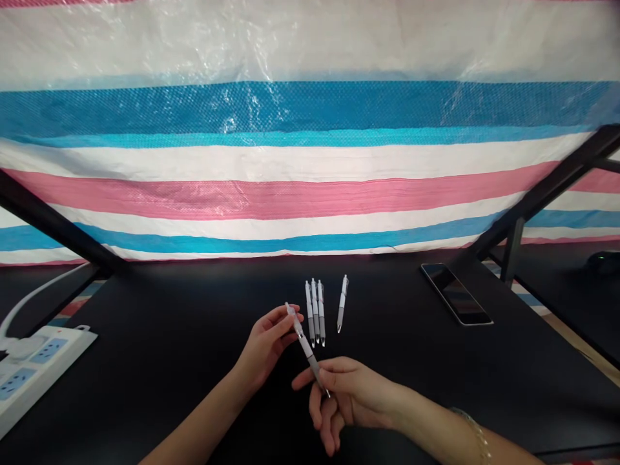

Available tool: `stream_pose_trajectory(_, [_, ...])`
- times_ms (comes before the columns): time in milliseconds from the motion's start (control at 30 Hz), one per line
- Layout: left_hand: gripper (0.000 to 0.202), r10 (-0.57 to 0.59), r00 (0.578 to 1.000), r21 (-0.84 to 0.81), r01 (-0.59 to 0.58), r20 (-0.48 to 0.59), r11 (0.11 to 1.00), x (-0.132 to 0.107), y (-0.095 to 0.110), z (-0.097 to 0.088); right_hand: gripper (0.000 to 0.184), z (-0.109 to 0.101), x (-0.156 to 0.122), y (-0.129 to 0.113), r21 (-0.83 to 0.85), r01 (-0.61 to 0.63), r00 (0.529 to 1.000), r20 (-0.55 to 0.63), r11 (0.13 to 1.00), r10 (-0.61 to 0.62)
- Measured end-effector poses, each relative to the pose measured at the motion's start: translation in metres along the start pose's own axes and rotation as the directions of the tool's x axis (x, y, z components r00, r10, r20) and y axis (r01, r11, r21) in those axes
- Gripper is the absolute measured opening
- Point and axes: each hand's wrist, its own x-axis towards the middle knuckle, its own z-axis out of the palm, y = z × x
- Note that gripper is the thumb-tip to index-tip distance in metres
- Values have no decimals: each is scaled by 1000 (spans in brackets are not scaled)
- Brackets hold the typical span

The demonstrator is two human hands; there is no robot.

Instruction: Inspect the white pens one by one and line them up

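Head view: both hands' fingers clamped on one retractable pen [306,345], left hand [265,342] at ten o'clock, right hand [346,394] at four; best kept level, clear of pen row [315,312].

I had both bare forearms reaching in from the bottom edge, angled toward each other so the hands met near the middle. My left hand [265,342] came up from the lower left, palm turned rightward, its fingers [285,318] and thumb pinched together at their tips. My right hand [346,397] came in from the lower right, wrist turned so the back of the hand faced up and away, thumb and forefinger closed in a pinch at the top while the other fingers curled loosely downward. A thin bracelet sat on my right wrist. The two hands were close but not touching.
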Motion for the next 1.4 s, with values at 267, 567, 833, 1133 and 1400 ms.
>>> stream_pose_trajectory(267, [22,21,996,155,-35,90,987,-6,-3,3,31,-4,1,10,-110,-132,985,-125,985,118])
stream_pose_trajectory(567, [25,99,995,156,-94,-26,983,5,-3,0,42,-2,5,7,113,12,985,-170,994,8])
stream_pose_trajectory(833, [26,86,996,208,-81,-14,975,2,-3,2,36,-11,5,3,101,-39,993,-103,994,50])
stream_pose_trajectory(1133, [25,72,997,188,-67,-21,980,2,-3,0,37,-11,5,0,82,-59,993,-98,995,67])
stream_pose_trajectory(1400, [26,70,997,170,-62,-37,983,2,-2,1,35,-14,6,1,94,-45,994,-96,995,54])
